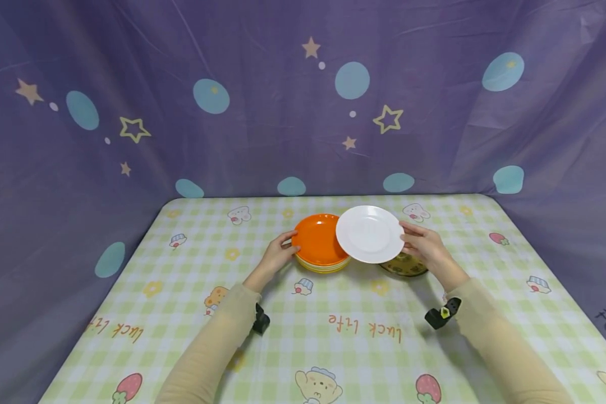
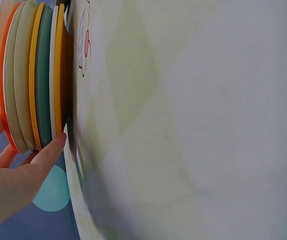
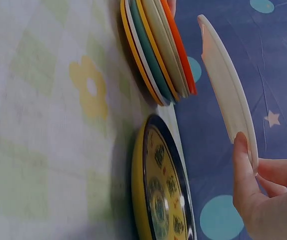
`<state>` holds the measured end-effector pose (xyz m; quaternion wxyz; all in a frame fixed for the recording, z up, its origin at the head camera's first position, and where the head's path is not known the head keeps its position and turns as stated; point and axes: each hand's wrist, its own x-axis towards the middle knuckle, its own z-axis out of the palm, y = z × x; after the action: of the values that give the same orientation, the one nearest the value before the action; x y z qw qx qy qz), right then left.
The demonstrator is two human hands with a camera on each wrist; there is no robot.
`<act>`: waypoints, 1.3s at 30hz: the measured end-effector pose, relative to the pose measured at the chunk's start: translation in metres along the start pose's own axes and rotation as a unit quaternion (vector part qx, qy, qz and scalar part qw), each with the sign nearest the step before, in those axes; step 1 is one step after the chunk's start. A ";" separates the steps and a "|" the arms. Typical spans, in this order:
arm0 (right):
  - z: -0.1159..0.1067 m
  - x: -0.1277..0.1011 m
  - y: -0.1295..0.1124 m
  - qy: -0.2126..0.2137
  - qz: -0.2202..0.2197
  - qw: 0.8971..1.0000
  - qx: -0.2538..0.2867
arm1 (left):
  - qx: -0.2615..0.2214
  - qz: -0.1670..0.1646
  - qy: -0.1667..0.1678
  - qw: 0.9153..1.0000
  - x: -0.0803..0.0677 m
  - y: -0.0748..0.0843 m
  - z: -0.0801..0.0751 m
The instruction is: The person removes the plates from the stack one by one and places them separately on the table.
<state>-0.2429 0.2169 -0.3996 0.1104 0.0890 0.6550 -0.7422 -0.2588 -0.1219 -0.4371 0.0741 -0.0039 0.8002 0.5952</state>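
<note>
- Right hand pinches the white plate at its right rim, thumb on the underside and fingers on top; the right wrist view shows the thumb pressed to the plate's edge.
- White plate is held in the air, clear of the table, slightly tilted. Its left edge overlaps the orange plate as seen from the head camera; the right wrist view shows a gap between the two, no contact.
- Orange plate tops a stack of plates. Below it, by rim colour: pale grey-green, yellow, teal, white, yellow at the bottom.
- Left hand rests at the left side of the stack, fingers curled loosely about the rim. In the left wrist view the thumb touches the lower edges and a finger lies over the orange rim: a light hold on the stack.
- A yellow patterned dish with a dark rim lies flat on the table just right of the stack, partly under the white plate.
- Table wears a green checked cloth with cartoon prints; purple starred curtain behind.
</note>
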 end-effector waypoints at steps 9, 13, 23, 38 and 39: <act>-0.019 -0.005 -0.003 0.014 0.018 1.000 -0.010 | -0.006 -0.001 -0.007 1.000 -0.001 0.004 -0.001; -0.027 -0.007 -0.003 0.011 0.012 1.000 -0.001 | -0.013 -0.006 -0.015 1.000 -0.001 0.005 -0.002; -0.046 -0.012 -0.005 0.020 0.015 1.000 0.011 | -0.006 -0.006 -0.004 1.000 0.003 0.000 -0.001; -0.087 -0.017 0.001 0.035 0.010 0.999 0.027 | -0.017 -0.002 -0.010 1.000 0.003 -0.001 0.000; -0.089 -0.017 0.001 0.034 0.010 0.999 0.030 | -0.019 -0.002 -0.010 1.000 0.003 -0.001 0.000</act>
<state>-0.2272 0.3063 -0.4068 0.0925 0.1236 0.6352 -0.7568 -0.2621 -0.1219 -0.4389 0.0834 -0.0006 0.7879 0.6101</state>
